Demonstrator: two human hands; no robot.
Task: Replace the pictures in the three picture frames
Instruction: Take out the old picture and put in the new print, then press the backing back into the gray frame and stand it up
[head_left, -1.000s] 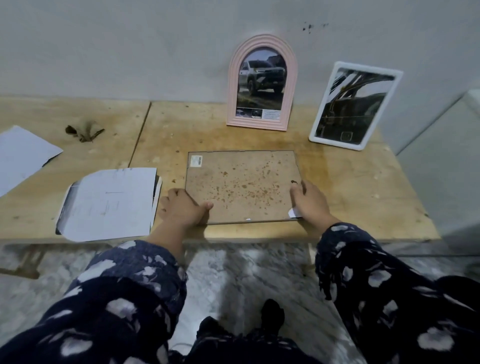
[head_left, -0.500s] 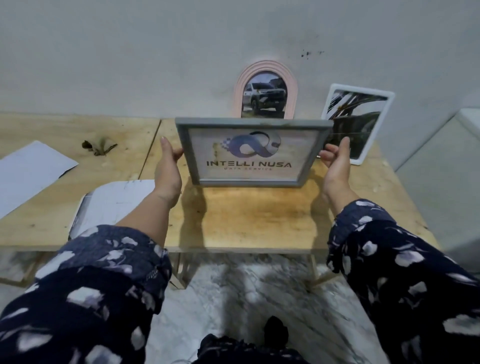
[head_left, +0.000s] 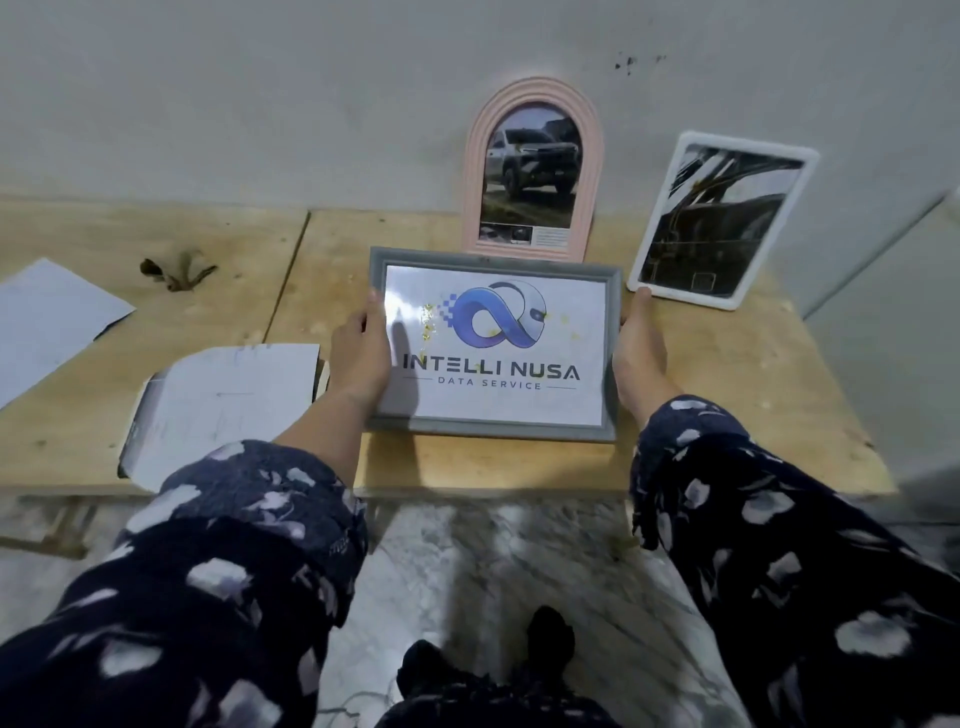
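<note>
I hold a grey rectangular picture frame (head_left: 493, 431) face up above the wooden table (head_left: 727, 415), tilted toward me. It shows a white print with a blue logo and the words "INTELLI NUSA". My left hand (head_left: 359, 353) grips its left edge and my right hand (head_left: 638, 353) grips its right edge. Behind it a pink arched frame (head_left: 592, 156) with a car photo leans on the wall. To the right of that one a white rectangular frame (head_left: 727, 304) with a dark photo also leans on the wall.
A stack of white sheets (head_left: 218, 405) lies left of my left hand, and another white sheet (head_left: 47, 322) lies at the far left edge. A small crumpled brown scrap (head_left: 176, 270) sits on the left board. A grey wall (head_left: 260, 93) backs the table.
A second ago the grey frame lay face down on the table under both hands. I lifted it, turned its front toward me, and have now lowered and tilted it closer.
</note>
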